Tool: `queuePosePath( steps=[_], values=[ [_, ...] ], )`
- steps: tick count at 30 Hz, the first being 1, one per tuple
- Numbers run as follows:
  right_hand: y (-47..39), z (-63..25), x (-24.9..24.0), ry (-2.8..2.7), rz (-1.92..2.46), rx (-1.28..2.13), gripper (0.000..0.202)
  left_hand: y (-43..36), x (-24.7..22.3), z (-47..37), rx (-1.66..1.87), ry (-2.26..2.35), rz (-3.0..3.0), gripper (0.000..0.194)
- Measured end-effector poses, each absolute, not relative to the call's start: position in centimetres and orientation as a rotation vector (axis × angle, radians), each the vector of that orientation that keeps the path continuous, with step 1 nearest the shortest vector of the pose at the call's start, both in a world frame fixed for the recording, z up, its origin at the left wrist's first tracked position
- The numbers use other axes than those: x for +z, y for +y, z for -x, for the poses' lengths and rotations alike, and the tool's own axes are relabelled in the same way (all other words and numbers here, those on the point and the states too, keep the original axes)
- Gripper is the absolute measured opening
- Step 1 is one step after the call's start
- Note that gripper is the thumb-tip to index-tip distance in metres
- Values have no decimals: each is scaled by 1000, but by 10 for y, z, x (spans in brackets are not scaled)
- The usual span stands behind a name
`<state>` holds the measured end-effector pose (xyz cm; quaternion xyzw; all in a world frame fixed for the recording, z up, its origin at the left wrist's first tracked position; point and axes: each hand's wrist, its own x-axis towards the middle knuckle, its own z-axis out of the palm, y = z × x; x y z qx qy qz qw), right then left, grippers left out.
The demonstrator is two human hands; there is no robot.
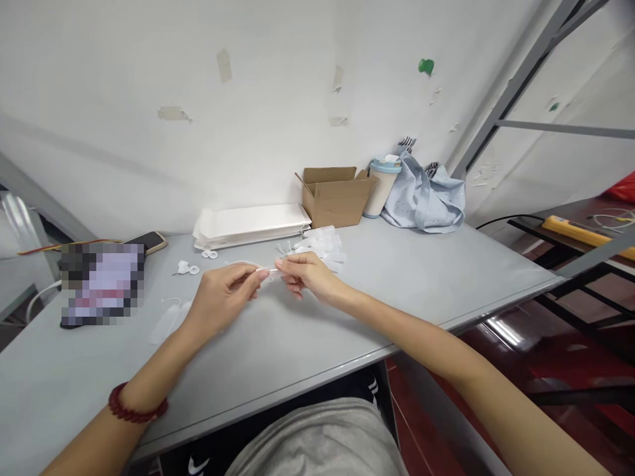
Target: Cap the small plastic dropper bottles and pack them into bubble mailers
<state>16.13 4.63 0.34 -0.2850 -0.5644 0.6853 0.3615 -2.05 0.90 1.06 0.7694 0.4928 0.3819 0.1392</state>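
My left hand and my right hand meet above the middle of the table, each closed in a pinch. Between the fingertips runs a thin white strip-like piece, mostly covered by the fingers; its exact kind does not show. Just behind my right hand lies a pile of translucent white tag-like pieces. Similar flat white pieces with a thin loop rest on the table to the left of my left wrist. Small round white parts sit beyond that wrist.
Against the wall stand a stack of white flat sheets, an open cardboard box, a lidded cup and a light blue cloth bag. At the left of the grey table are a phone and a blurred-out item.
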Motion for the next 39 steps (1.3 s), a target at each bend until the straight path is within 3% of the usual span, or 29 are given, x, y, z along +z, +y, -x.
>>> queuePosePath(
  steps=[5,12,16,19,22,27,35,39],
  values=[
    [46,-162,0,-1731,790,1438,45,10,16,25,865,1422,-1939,47],
    [51,-167,0,-2221,820,446,29,16,23,34,790,1455,-1987,39],
    [68,-178,3,-2208,1020,3,29,31,21,61,743,1874,-2071,35],
    [78,-185,3,-2259,1221,-221,30,40,17,83,450,2192,-2247,35],
    [83,-186,0,-2361,1335,-363,28,46,11,99,178,2247,-2303,35],
    [82,-185,-1,-2396,1352,-480,22,52,3,111,119,2280,-2288,38],
    [64,-175,-1,-2457,1068,-360,22,56,-3,117,100,2241,-2301,49],
    [52,-161,-10,-2563,833,-294,22,58,-8,117,72,2223,-2298,45]
  ],
)
